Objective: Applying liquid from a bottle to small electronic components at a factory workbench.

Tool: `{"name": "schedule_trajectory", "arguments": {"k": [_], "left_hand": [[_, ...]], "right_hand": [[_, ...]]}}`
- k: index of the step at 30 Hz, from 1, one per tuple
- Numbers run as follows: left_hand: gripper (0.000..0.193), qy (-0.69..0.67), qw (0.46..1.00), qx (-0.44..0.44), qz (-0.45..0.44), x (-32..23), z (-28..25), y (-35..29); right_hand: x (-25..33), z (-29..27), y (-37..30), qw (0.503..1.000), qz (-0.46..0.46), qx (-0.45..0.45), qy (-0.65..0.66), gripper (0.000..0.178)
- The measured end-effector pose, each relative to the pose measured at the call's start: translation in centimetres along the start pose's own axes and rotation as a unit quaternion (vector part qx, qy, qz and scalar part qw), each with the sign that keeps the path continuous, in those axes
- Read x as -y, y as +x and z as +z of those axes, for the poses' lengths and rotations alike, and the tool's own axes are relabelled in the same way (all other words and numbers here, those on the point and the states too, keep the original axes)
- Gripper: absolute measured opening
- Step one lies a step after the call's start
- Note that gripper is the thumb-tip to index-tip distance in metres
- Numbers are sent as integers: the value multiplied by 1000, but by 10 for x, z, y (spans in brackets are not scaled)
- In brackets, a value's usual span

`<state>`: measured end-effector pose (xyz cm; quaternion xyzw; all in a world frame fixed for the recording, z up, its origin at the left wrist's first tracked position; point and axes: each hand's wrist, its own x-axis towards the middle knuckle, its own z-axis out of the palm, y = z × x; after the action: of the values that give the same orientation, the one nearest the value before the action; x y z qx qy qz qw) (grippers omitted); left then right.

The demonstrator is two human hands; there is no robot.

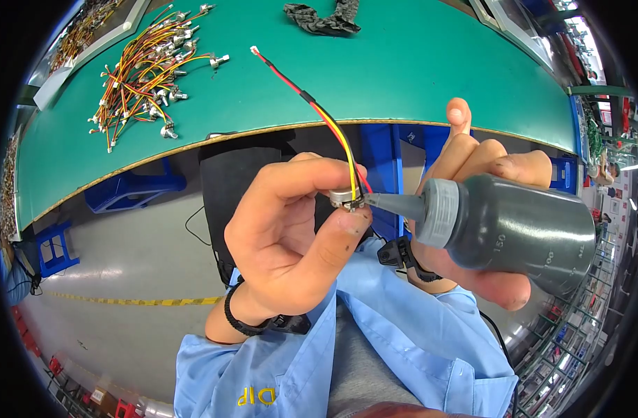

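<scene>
Between the thumb and bent forefinger of my left hand point(284, 237) is a small round metal potentiometer point(343, 198). Its red, yellow and black wires point(336, 130) rise from it up and to the left, ending in a small white connector point(254, 50). My right hand point(465, 164) is wrapped round a dark grey squeeze bottle point(521, 233) with a whitish ribbed collar, lying on its side. The bottle's tapered nozzle point(399, 204) points left, its tip at the potentiometer's terminals where the wires join; whether it touches them I cannot tell.
Beyond my hands stretches a green worktable point(416, 76). A pile of wired potentiometers point(152, 70) lies at its left, and a crumpled dark grey cloth point(324, 17) at the far side. Blue plastic stools point(134, 187) stand on the grey floor below the table's edge.
</scene>
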<state>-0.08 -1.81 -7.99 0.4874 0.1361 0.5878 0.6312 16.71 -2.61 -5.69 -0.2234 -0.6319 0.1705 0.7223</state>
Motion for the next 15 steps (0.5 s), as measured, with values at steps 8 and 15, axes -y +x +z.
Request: {"name": "schedule_trajectory", "arguments": {"k": [8, 15], "left_hand": [[31, -5, 1000, -8, -10, -2, 1, -1], [31, -7, 1000, -7, -4, -1, 0, 0]], "right_hand": [[18, 1, 6, 992, 85, -2, -93, 91], [16, 10, 5, 990, 73, -39, -115, 90]]}}
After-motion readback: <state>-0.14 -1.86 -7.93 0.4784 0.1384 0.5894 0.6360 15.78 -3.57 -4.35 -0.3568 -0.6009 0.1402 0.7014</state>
